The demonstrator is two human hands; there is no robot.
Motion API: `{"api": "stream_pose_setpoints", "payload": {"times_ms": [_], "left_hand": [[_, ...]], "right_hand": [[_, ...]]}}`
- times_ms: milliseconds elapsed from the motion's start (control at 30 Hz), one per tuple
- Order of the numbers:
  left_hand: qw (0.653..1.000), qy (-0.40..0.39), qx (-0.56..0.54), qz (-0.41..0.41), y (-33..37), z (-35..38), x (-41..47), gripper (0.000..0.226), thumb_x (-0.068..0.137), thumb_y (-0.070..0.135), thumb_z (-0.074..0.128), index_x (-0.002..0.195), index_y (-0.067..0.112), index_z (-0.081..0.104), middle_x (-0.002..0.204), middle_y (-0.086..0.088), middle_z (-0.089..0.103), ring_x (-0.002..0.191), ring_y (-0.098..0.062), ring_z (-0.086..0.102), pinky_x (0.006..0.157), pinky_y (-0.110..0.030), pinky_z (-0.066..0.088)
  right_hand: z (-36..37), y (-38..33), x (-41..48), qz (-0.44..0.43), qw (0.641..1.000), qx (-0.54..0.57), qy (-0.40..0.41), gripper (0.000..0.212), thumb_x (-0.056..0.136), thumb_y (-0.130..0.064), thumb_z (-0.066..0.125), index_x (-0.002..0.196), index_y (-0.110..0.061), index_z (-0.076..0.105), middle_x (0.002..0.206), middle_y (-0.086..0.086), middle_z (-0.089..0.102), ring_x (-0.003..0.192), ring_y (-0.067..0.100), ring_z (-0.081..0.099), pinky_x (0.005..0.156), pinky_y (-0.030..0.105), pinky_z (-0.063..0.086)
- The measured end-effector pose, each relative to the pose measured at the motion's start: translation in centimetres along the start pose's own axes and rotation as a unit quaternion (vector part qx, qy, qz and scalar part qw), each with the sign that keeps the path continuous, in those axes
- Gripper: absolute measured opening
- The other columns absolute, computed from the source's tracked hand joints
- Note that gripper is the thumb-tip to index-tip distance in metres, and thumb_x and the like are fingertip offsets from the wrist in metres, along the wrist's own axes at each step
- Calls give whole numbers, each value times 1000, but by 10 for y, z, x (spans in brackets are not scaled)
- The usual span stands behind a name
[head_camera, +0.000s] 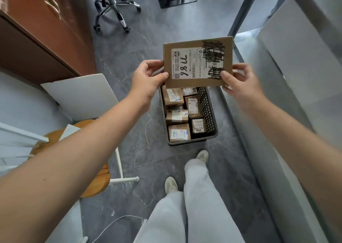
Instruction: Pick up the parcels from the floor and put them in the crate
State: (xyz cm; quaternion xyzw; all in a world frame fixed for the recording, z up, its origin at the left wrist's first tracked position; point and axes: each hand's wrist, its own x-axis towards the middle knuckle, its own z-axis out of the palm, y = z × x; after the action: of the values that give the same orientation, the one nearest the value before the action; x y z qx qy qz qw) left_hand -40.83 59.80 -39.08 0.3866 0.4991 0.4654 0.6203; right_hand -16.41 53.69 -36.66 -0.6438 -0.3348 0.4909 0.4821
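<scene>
Holding a flat cardboard parcel (198, 63) up at the centre of the frame, the person grips it by its 2 lower corners. The left hand (148, 78) pinches the lower left corner between thumb and curled fingers, and the right hand (240, 83) pinches the lower right corner the same way. The parcel's labelled face is turned to the camera, with 7786 handwritten on the white label and black scribble over part of it.

Just below it in the frame, the dark perforated crate (208, 109) stands on the grey floor (129, 57), its far end hidden behind the parcel. Small boxed parcels (177, 116) lie packed side by side across the crate's visible bottom.

The step in hand looks like the carry: the parcel is off the floor and over the crate, but not yet in it. The next move probably calls for lowering it flat and laying it on top of the small parcels, since no gap between them looks wide enough. It may need turning lengthwise to clear the crate's walls before both hands let go.
</scene>
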Motion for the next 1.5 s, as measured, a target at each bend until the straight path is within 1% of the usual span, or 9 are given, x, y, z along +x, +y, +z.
{"api": "stream_pose_setpoints", "payload": {"times_ms": [300,433,633,733,833,967,1233,1400,1500], "left_hand": [[994,8,56,-91,-68,17,63,41,83,-18,56,107,16,56,108,6,72,110,-12,66,93,-32,54],[980,45,86,-171,-135,22,72,42,85,-18,53,106,18,56,115,0,69,111,-14,65,94,-35,52],[953,85,105,-272,-218,25,85,41,87,-19,50,106,17,56,113,-1,67,92,6,66,73,-18,53],[949,77,117,-282,-240,32,118,43,89,-16,49,118,14,56,120,-1,66,109,-4,63,82,-22,52],[945,61,130,-294,-258,42,159,50,90,-11,50,127,22,55,116,11,68,108,-3,64,71,-16,53],[941,28,146,-303,-286,52,224,58,88,-10,51,134,25,53,118,18,65,109,0,63,77,-19,53],[928,-90,270,-241,-342,56,341,59,80,-17,61,132,11,59,127,3,63,109,1,60,81,-5,50],[906,-171,335,-191,-376,56,397,51,81,-16,63,125,9,63,125,0,65,116,-6,59,87,-4,45],[875,-212,405,-160,-400,57,426,53,81,-10,67,127,15,63,126,4,65,116,-6,58,93,-6,41]], "right_hand": [[-7,79,84,72,997,14,16,23,94,-19,65,113,-19,51,113,-3,69,98,6,68,77,22,55],[-16,149,101,143,989,-8,26,26,93,-16,65,116,-15,52,117,1,67,109,14,64,94,34,52],[-25,240,129,227,973,-24,11,22,91,-16,67,105,-27,55,112,-7,69,98,-5,65,77,15,50],[-26,266,163,256,966,-30,12,19,92,-22,67,105,-30,55,110,-10,69,102,1,65,87,25,52],[-23,285,199,267,963,-32,23,23,93,-26,65,111,-27,52,114,-8,67,108,8,64,97,39,52],[-13,310,243,270,960,-30,72,25,94,-28,63,113,-27,48,114,-9,64,107,8,63,96,38,52],[36,384,290,340,926,-65,149,33,95,-29,60,113,-19,33,104,-4,58,87,4,57,62,19,41],[66,413,316,368,909,-22,193,81,89,-25,67,136,-49,5,131,11,55,114,29,59,98,50,48],[77,430,336,395,897,22,197,98,88,-18,66,143,-52,-8,139,14,51,121,31,55,103,53,46]]}}
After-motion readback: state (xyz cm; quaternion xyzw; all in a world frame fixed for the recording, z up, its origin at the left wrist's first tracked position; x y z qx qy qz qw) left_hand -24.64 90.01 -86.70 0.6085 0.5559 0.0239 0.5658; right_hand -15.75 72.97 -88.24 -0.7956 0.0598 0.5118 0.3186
